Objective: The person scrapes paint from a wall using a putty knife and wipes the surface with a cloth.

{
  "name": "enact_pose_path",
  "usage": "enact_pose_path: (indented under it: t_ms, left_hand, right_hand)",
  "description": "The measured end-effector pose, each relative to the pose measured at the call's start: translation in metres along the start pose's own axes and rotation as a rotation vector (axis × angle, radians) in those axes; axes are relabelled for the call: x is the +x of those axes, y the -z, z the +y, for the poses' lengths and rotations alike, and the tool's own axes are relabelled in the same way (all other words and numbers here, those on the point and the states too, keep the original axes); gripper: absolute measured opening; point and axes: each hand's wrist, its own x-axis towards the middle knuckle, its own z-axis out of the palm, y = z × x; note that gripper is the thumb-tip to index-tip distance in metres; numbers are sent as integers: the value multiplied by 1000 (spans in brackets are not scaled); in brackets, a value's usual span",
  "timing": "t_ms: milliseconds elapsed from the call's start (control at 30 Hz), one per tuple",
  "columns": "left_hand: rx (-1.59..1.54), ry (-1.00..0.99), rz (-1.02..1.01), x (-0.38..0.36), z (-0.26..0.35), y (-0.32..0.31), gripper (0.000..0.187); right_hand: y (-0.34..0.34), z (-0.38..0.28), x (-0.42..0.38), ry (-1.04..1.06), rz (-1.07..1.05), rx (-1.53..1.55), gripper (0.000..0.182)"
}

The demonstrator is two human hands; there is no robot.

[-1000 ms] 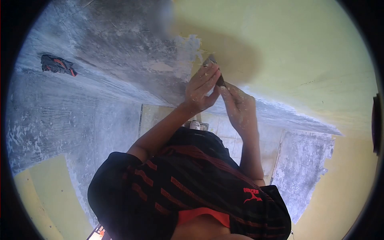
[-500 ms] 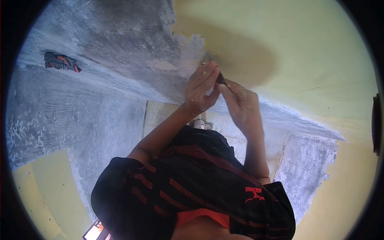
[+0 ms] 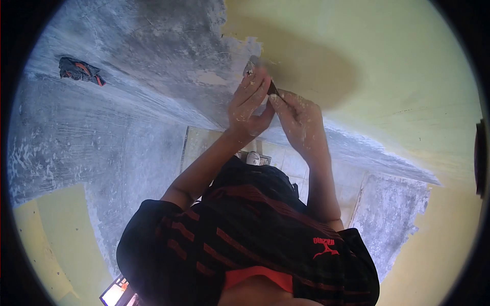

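My right hand (image 3: 300,120) is closed on the dark handle of a scraper (image 3: 273,91), which slants up and left. Beside it, my left hand (image 3: 249,104) presses its fingers together over the scraper's front part. The tool's tip meets the wall at the ragged border between yellow-green paint (image 3: 311,56) and bare grey plaster (image 3: 173,51). Pale paint flakes cling to both hands. Fingers partly hide the scraper, so its full shape does not show.
A crumpled black and red cloth (image 3: 81,71) lies at the upper left. Below my arms, a white rounded object (image 3: 253,158) is near the pale tiled floor (image 3: 278,153). A dark brown piece (image 3: 480,159) stands at the right edge. A bright screen or opening (image 3: 115,294) shows at lower left.
Both hands and the scraper have shifted slightly up and to the left along the paint border. The grip looks the same.
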Motion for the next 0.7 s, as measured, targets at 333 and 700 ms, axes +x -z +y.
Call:
enact_pose_path:
  t_ms: [333, 700]
  left_hand:
    - [-24, -9, -60, 1, -4, 8, 52]
    - [-93, 21, -187, 4, 3, 14, 54]
  right_hand:
    - [-2, 0, 1, -10, 27, 52, 21]
    - [4, 6, 2, 16, 26, 69, 22]
